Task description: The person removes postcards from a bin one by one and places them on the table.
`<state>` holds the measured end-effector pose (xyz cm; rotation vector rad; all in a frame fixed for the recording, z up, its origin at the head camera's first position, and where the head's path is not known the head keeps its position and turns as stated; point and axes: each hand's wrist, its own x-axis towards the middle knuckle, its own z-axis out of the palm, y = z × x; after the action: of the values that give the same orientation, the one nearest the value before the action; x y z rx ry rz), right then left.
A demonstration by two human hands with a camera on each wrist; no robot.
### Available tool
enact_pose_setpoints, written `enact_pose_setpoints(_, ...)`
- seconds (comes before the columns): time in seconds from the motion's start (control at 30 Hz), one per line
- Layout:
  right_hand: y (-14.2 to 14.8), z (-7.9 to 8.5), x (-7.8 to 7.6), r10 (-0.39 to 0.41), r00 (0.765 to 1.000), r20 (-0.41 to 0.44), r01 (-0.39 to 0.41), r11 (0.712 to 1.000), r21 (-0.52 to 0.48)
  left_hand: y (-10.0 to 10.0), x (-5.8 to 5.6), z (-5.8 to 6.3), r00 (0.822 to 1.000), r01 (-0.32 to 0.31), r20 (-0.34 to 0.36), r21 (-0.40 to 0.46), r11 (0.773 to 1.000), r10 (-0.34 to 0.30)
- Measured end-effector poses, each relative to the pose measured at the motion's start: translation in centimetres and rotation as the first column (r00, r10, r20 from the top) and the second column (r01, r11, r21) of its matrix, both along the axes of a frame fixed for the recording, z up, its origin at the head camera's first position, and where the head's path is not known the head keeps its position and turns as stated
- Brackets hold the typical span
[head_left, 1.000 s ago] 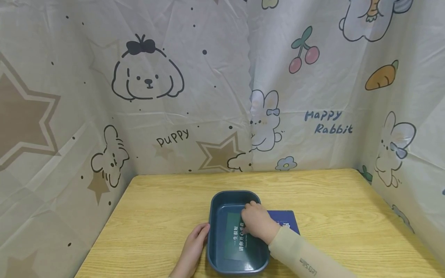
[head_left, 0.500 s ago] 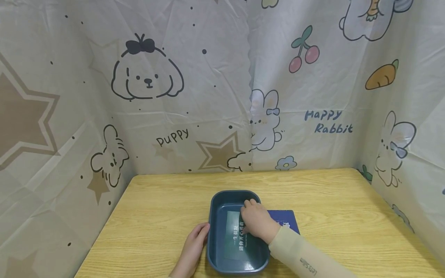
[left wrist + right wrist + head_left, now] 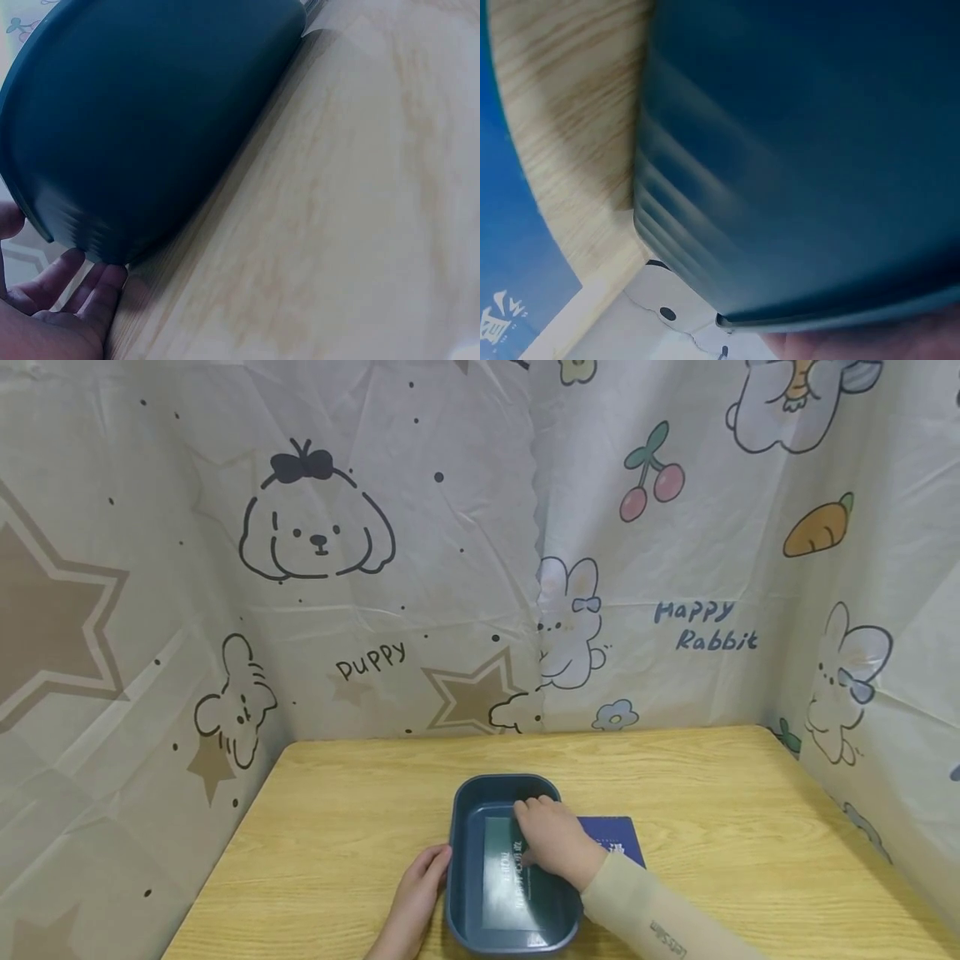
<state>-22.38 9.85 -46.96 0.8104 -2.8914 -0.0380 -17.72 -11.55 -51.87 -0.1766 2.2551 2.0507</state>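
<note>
A dark teal plastic bin (image 3: pixel 460 893) with rounded corners stands at the front of the table. Inside lies a green book (image 3: pixel 498 885) with white lettering on its cover. My right hand (image 3: pixel 557 842) reaches over the bin's right rim, its fingers and thumb curled at the book's right edge, which they partly cover. Outside the left wall, my left hand (image 3: pixel 416 893) touches the bin. The left wrist view shows its fingertips (image 3: pixel 112 276) low against the bin wall (image 3: pixel 150 112), with the thumb near the rim. Only a strip of the right hand (image 3: pixel 870 341) appears in the right wrist view.
A blue book (image 3: pixel 618 835) lies on the wooden table (image 3: pixel 337 810) just right of the bin, partly behind the right arm. White cloth (image 3: pixel 465 552) printed with cartoon animals surrounds the table at the back and both sides.
The green book's cover catches the light differently and its lettering looks more squeezed, as if tilted. My right fingers have shifted slightly left over it. The left hand stays at the bin's side.
</note>
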Motion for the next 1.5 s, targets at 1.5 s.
enact_pose_setpoints(1.5, 12.7, 5.1, 0.0, -0.112, 0.943, 0.313, 0.314, 0.614, -0.724, 0.1, 0.1, -0.1, 1.0, -0.003, -0.011, 0.009, 1.0, 0.004)
